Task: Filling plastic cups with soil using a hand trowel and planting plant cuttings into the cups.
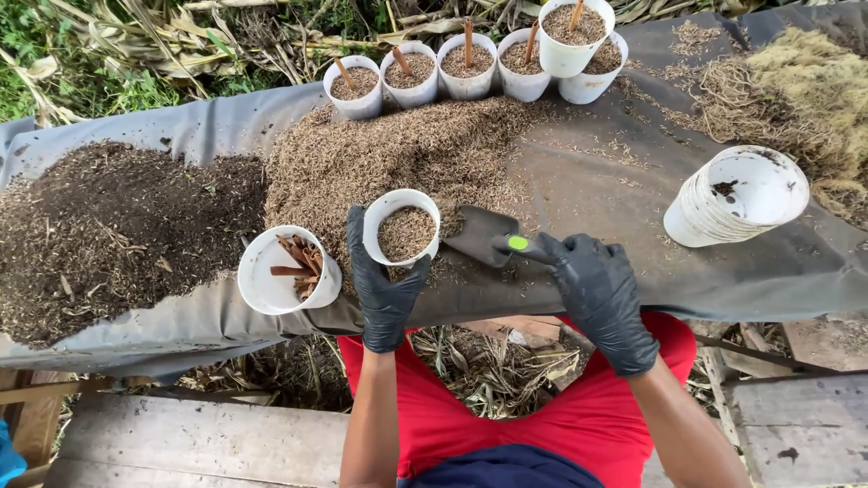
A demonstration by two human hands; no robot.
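My left hand [384, 285], in a black glove, grips a white plastic cup [400, 226] partly filled with brown husk mix. My right hand [595, 285], also gloved in black, holds the handle of a small dark trowel [484, 237] whose blade rests beside the cup. Both sit at the near edge of a pile of light brown husk [398, 154] on a grey tarp [597, 181]. A white cup holding several brown stick cuttings [287, 269] lies tilted just left of my left hand.
A dark soil pile [108, 226] covers the left of the tarp. Several filled cups with upright sticks [470, 63] line the far edge. A stack of white cups [737, 197] lies on its side at right, near a heap of fibrous material [805, 90].
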